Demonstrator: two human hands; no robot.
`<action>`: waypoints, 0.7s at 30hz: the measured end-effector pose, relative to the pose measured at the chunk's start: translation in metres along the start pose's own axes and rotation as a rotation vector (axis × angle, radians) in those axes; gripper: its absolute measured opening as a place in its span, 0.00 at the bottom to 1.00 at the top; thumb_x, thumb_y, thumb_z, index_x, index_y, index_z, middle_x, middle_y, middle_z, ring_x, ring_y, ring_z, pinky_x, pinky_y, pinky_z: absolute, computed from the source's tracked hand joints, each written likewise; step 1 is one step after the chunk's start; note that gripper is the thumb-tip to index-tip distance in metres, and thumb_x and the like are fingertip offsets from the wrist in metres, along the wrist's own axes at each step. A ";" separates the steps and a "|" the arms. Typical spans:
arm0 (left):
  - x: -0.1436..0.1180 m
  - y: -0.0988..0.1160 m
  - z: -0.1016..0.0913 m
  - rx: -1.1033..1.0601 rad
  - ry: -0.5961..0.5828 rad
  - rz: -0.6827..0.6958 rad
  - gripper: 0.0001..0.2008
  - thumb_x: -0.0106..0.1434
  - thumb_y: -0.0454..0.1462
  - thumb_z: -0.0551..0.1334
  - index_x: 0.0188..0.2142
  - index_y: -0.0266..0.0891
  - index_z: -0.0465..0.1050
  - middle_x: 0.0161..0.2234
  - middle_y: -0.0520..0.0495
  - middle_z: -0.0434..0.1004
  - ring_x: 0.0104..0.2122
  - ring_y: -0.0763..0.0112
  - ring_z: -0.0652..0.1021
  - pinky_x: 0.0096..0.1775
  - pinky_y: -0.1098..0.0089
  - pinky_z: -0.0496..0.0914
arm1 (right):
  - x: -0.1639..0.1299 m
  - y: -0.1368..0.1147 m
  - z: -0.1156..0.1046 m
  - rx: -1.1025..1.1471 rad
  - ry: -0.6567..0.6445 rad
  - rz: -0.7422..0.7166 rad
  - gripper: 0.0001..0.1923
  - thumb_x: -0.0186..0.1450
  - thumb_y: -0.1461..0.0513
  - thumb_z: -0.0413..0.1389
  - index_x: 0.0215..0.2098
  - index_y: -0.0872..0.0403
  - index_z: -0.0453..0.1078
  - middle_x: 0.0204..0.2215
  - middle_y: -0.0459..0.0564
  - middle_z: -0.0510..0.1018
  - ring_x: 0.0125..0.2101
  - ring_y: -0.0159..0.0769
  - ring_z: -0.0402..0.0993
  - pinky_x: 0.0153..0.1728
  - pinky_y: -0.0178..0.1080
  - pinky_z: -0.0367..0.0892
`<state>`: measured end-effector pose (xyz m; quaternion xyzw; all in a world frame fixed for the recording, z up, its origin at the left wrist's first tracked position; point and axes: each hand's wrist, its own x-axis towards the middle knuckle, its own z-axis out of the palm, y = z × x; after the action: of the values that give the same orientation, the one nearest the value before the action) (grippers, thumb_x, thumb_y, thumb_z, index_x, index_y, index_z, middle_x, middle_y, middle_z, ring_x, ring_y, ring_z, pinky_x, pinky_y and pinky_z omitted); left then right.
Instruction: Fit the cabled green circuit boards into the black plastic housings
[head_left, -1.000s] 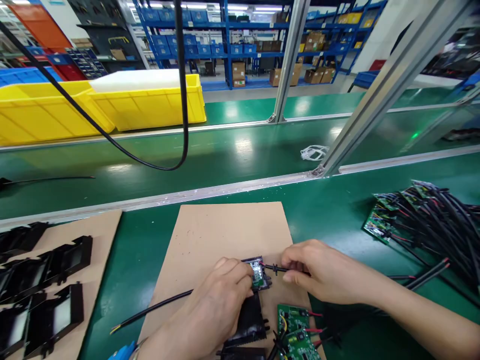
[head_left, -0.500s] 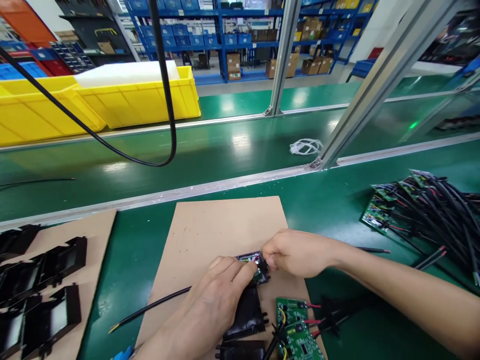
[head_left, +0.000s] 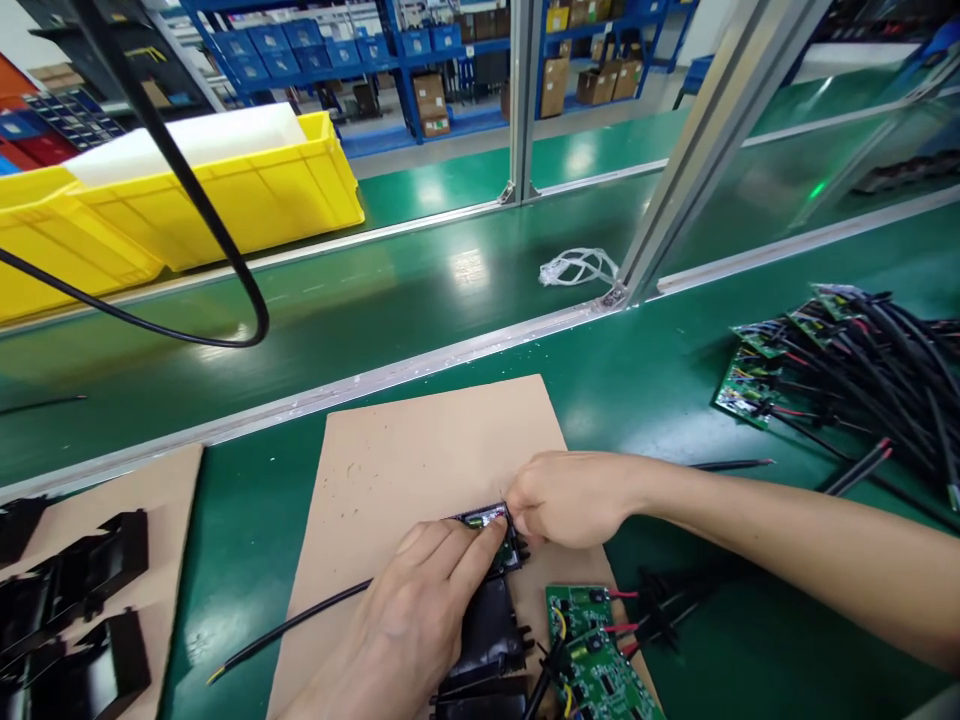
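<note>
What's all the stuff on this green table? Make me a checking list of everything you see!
Surface: green bench, with a brown cardboard sheet under the hands.
Job's things: small black housing with a green circuit board at its top end, lying on the sheet.
Clutter: loose circuit boards beside the housing; black housings on a second sheet at the left; white plastic scrap.
Grippers: left hand presses on the housing; right hand pinches at its top end.
Cables: black lead running left from the housing; pile of wired boards at the right; hanging black cable.
Surroundings: yellow bins, blue shelving, aluminium frame posts.
</note>
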<state>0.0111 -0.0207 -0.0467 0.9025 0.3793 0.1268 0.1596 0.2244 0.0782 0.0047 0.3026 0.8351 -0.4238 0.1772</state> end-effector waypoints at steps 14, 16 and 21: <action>0.008 0.009 0.004 0.326 0.081 0.049 0.29 0.58 0.20 0.47 0.58 0.32 0.62 0.45 0.40 0.71 0.39 0.63 0.72 0.42 0.64 0.72 | -0.005 -0.008 0.012 -0.240 0.154 0.057 0.12 0.61 0.65 0.50 0.34 0.58 0.76 0.32 0.58 0.80 0.33 0.44 0.75 0.30 0.39 0.63; 0.008 0.006 0.004 0.328 0.071 0.052 0.32 0.56 0.20 0.47 0.61 0.32 0.60 0.50 0.39 0.70 0.42 0.62 0.72 0.44 0.63 0.72 | -0.015 0.000 0.028 -0.259 0.301 0.006 0.11 0.62 0.64 0.52 0.39 0.57 0.74 0.36 0.55 0.79 0.36 0.42 0.74 0.33 0.39 0.64; 0.012 0.011 0.005 0.312 0.016 0.062 0.32 0.55 0.19 0.48 0.60 0.31 0.61 0.50 0.39 0.70 0.43 0.62 0.72 0.44 0.63 0.73 | -0.017 0.019 0.065 -0.495 0.630 -0.158 0.09 0.67 0.68 0.48 0.40 0.57 0.70 0.35 0.52 0.74 0.34 0.39 0.69 0.30 0.39 0.61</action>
<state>0.0280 -0.0195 -0.0456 0.9266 0.3677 0.0785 0.0107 0.2524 0.0280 -0.0355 0.3005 0.9461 -0.1088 -0.0528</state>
